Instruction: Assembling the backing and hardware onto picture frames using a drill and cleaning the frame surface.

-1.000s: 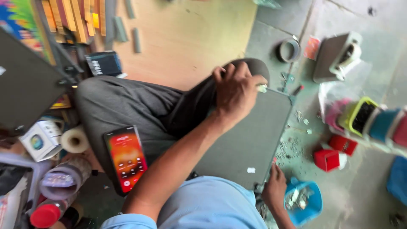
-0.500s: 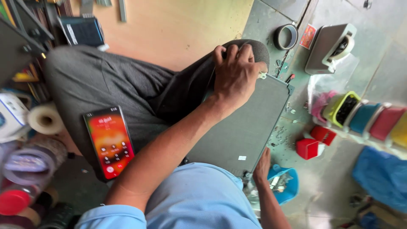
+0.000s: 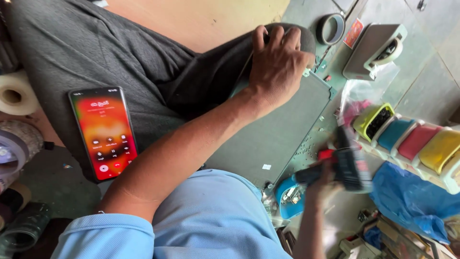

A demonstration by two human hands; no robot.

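While left hand (image 3: 280,60) stays flat on grey panel (image 3: 278,134), right hand (image 3: 321,180) now grips blurred power tool (image 3: 347,165)

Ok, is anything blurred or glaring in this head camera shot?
Head view: the right hand and the dark tool it grips are motion-blurred; the left hand on the flat grey panel is sharp; the orange-lit phone screen shows no glare; daylight is soft.

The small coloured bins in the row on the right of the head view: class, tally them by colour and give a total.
Green bin: 1
Blue bin: 1
Red bin: 1
Yellow bin: 1
Total: 4 bins in view; the row runs on to the picture's right edge, so more may lie beyond it.
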